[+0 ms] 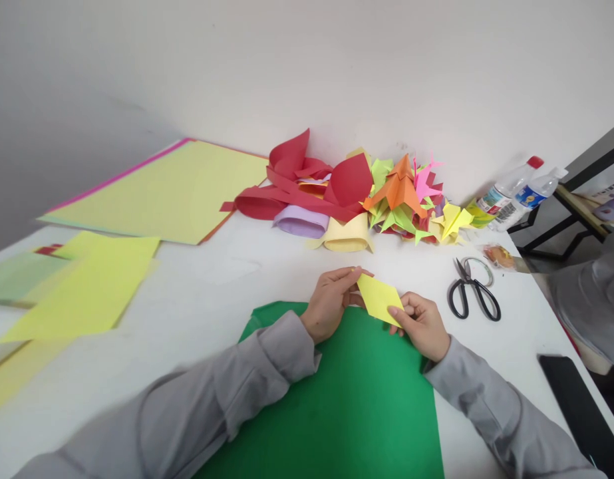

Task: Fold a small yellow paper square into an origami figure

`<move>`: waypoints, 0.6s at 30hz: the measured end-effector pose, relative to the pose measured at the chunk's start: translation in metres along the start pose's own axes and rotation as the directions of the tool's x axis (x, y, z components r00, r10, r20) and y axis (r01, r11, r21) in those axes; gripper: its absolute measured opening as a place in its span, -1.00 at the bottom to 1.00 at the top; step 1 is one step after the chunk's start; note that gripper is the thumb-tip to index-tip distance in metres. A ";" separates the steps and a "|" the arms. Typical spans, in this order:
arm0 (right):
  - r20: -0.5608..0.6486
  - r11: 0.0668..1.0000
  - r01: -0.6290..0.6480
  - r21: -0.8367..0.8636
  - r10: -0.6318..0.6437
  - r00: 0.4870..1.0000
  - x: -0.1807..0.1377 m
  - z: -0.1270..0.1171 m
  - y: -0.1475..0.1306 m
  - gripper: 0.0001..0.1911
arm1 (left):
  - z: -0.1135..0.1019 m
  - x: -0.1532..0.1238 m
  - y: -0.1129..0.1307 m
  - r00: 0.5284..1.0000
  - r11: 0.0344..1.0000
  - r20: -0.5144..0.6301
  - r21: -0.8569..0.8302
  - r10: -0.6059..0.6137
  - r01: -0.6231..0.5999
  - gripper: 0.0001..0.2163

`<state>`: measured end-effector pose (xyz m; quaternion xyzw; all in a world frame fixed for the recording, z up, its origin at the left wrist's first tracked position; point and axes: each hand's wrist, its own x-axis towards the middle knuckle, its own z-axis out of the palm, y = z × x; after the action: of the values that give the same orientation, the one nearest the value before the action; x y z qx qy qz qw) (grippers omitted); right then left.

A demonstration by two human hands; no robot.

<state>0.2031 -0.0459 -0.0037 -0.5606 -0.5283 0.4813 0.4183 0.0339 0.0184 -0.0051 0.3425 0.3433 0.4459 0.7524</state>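
A small piece of yellow paper [379, 297], shaped like a slanted four-sided figure, is held up between both hands. My left hand [331, 299] pinches its upper left corner between thumb and fingers. At its lower right edge, my right hand [422, 324] grips it with the thumb on top. Whether the piece has folded layers cannot be made out. Under both hands and forearms lies a large green sheet [336, 399], its far left corner bent.
Black-handled scissors [470, 293] and a tape roll [480, 271] lie to the right, near a dark flat object [581, 406]. Folded paper shapes [401, 193], red paper pieces [307, 193] and two bottles [511, 186] line the wall. Yellow sheets [87, 286] cover the left side.
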 end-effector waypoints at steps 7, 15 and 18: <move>-0.014 1.000 -0.012 0.004 0.012 1.000 -0.001 -0.001 0.001 -0.55 | -0.003 0.002 0.001 0.999 0.997 0.049 -0.072 -0.008 0.012 -0.64; -0.039 1.000 0.007 0.004 -0.007 0.999 0.000 -0.001 0.001 -0.56 | -0.001 0.000 -0.001 0.996 0.992 0.087 0.121 0.009 -0.020 -0.73; -0.039 1.000 0.010 -0.004 -0.010 0.999 0.000 -0.001 0.001 -0.56 | -0.001 0.000 -0.003 0.997 0.992 0.071 0.125 0.019 -0.028 -0.75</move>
<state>0.2046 -0.0464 -0.0040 -0.5680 -0.5236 0.4674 0.4298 0.0340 0.0175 -0.0078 0.4087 0.3402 0.4197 0.7356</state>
